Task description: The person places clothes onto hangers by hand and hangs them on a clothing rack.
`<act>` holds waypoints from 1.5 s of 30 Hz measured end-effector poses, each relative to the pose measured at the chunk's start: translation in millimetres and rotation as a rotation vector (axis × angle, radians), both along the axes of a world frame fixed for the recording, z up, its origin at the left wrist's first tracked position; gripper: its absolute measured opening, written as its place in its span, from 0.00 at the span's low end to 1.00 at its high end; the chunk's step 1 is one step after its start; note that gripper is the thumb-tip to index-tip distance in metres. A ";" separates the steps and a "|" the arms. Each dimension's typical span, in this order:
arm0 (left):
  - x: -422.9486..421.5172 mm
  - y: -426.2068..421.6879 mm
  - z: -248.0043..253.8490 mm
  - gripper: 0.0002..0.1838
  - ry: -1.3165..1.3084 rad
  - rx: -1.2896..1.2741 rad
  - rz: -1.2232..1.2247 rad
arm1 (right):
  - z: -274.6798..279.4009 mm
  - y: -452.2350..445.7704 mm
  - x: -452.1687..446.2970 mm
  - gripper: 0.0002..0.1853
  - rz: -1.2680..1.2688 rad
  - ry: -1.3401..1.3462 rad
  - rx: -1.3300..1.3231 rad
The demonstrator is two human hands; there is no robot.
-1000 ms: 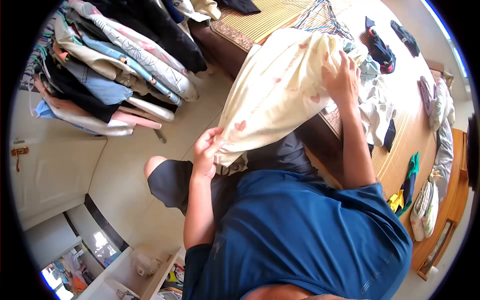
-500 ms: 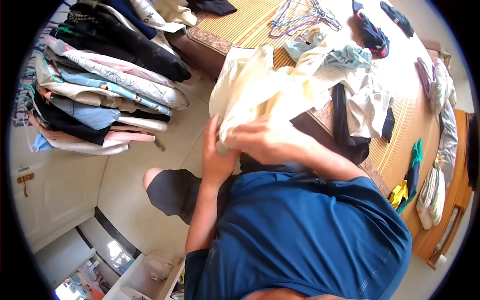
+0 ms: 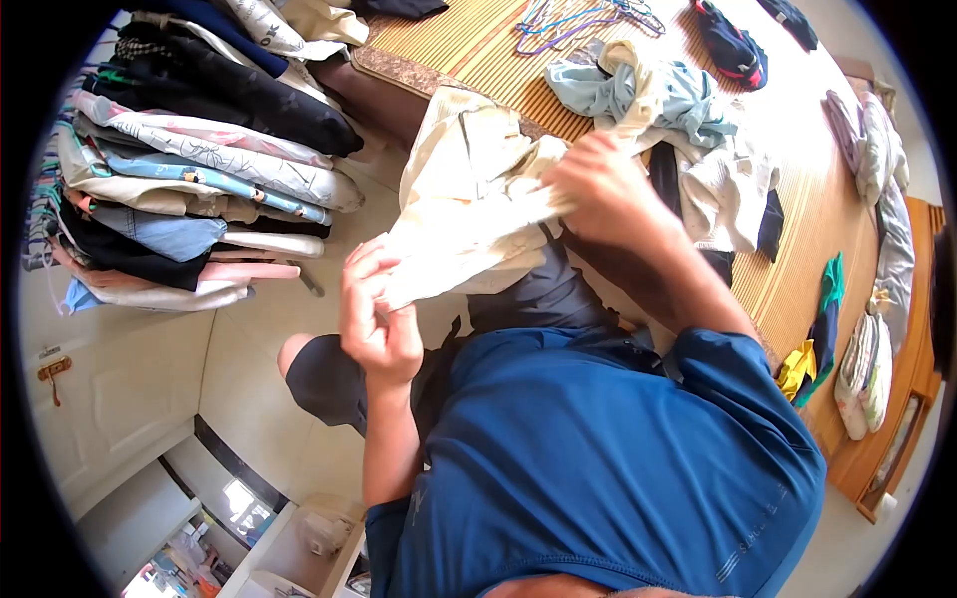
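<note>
A cream cloth garment (image 3: 469,234) is stretched between my two hands above my lap; its exact kind is unclear among the folds. My left hand (image 3: 379,317) pinches its lower left end between thumb and fingers. At its other end, slightly blurred, my right hand (image 3: 610,194) is closed around the bunched fabric near the bed's edge. Beyond the right hand, a light blue garment (image 3: 688,100) lies crumpled with a cream piece over it. Beside that are a white knitted garment (image 3: 723,199) and black fabric (image 3: 665,174).
Clothes on hangers (image 3: 239,159) fill a rack at the left. Several wire hangers (image 3: 588,22) lie on the bed's striped mat (image 3: 449,45). Dark clothing (image 3: 731,45) and a yellow and green item (image 3: 797,371) lie further right. A white door (image 3: 120,399) stands lower left.
My hands have moved apart, the left one down and left, the right one up and right. The cream garment is now pulled out between them.
</note>
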State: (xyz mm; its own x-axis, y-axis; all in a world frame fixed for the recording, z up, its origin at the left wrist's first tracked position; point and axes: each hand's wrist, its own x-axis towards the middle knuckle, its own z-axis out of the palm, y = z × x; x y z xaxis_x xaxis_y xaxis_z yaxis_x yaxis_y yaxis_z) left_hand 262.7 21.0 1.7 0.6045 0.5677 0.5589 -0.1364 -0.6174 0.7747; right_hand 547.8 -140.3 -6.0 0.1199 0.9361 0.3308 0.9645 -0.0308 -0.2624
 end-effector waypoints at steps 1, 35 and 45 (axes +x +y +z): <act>0.2 2.0 11.2 0.05 -0.029 0.069 0.017 | 5.1 -1.5 15.6 0.12 -0.058 0.007 -0.018; -105.9 5.5 48.9 0.15 -0.517 -0.711 0.470 | 13.2 114.5 -164.1 0.28 0.490 0.989 -0.194; -195.0 -16.5 111.0 0.21 -0.632 -0.663 0.214 | -86.5 134.4 -186.6 0.31 0.301 1.333 -0.506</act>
